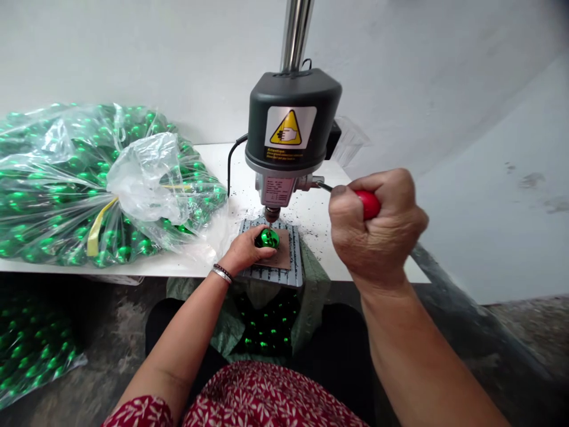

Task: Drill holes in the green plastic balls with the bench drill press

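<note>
A dark grey drill press (291,118) stands on the white table, its bit pointing down. Directly under the bit, a shiny green ball (269,238) rests on a brown board (281,259) over the ridged metal base (296,255). My left hand (247,249) holds the ball from its left side, thumb in front and fingers behind. At the right of the machine, my right hand (377,222) is wrapped round the red knob (370,204) of the drill lever. Whether the bit tip touches the ball is too small to tell.
A big clear bag of green balls (57,196) covers the table's left part. Another bag (35,350) lies on the floor at left. Below the table edge, an open green sack (313,296) holds more balls. Dark shavings dot the white table (320,237).
</note>
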The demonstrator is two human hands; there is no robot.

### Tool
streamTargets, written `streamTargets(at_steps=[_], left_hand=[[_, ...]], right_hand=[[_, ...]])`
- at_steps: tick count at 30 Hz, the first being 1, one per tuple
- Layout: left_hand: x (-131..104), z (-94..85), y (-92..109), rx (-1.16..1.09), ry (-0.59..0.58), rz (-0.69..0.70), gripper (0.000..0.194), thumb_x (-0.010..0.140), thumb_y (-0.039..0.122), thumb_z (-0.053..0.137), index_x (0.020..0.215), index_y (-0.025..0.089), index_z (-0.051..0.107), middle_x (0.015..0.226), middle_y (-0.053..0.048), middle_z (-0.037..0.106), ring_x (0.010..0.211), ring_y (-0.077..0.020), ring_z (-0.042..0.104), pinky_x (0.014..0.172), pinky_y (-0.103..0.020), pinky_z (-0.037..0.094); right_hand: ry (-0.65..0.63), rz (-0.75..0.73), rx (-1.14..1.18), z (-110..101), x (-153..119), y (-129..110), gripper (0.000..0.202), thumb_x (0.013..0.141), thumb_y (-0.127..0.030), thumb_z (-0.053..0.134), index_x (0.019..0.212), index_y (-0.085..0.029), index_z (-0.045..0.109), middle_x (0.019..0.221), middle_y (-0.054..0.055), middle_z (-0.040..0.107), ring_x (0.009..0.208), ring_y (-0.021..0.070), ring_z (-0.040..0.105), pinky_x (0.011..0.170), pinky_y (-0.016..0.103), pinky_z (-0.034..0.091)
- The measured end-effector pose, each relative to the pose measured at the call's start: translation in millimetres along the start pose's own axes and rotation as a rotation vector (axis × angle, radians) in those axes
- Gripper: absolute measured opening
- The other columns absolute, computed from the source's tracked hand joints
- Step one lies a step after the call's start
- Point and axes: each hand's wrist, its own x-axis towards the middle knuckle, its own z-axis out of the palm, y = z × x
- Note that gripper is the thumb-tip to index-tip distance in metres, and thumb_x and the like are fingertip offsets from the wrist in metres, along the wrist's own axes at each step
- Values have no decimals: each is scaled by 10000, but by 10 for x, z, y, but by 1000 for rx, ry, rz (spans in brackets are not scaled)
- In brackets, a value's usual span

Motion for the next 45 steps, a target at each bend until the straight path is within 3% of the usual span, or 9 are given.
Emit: streamTargets(at_steps=[14,25,28,31,36,39,41,44,45], left_hand=[[-11,-22,-14,-35,-34,20,560,718,300,757,1257,199,645,1099,-29,723,1016,-223,660,947,-326,506],[-23,-32,-9,-82,-37,16,506,705,323,764,1195,231,675,1010,15,722,974,-203,659,928,-311,513],[-17,-25,-9,-82,-29,7,512,696,325,772,1191,228,676,1028,10,727,999,-212,660,955,-329,509],[-43,-6,-27,-100,2,10,535,689,297,781,1205,214,667,1093,-11,727,1048,-226,659,998,-353,499],[-268,-9,-50,-123,-6,122,673,665,203,797,1312,203,611,1321,-84,661,1223,-255,611,1107,-402,447],[-547,-135,-15,-83,-82,201,814,601,221,859,1368,226,587,1463,-128,563,1366,-290,510,1178,-446,380],[-770,-317,6,-83,-114,218,732,647,290,847,1341,239,620,1465,-126,564,1358,-283,518,1164,-433,397],[-1031,-707,-53,-99,-263,132,322,842,343,637,1121,221,742,1117,-74,752,1021,-209,693,935,-333,546],[-1060,-845,-104,-73,-325,63,282,858,330,587,1045,212,762,985,-52,770,896,-192,706,835,-302,564]], right_hand=[[169,-184,-60,77,-296,81,136,889,-297,537,791,-208,506,622,-50,539,525,50,466,534,198,399],[139,-150,35,154,-500,186,123,879,-290,541,826,-185,506,685,-26,567,614,62,530,581,213,417],[170,-127,78,158,-332,140,136,856,-295,545,800,-182,495,655,-29,526,584,58,483,557,214,385],[173,-66,86,160,88,10,185,844,-321,564,766,-178,475,613,-45,443,539,48,376,527,219,322],[-39,304,79,157,657,-216,254,847,-242,592,691,-169,406,587,-71,346,568,33,292,598,225,302],[-41,350,84,153,683,-262,248,851,-224,594,697,-166,408,595,-72,344,600,37,300,636,238,314],[-23,340,100,154,649,-260,234,845,-200,589,698,-168,410,590,-71,346,600,40,300,631,241,311],[-1,312,120,164,620,-241,213,838,-183,588,704,-169,422,590,-71,370,581,36,292,595,229,296],[5,308,124,168,620,-235,208,836,-183,590,707,-169,427,591,-72,377,575,34,290,586,225,294]])
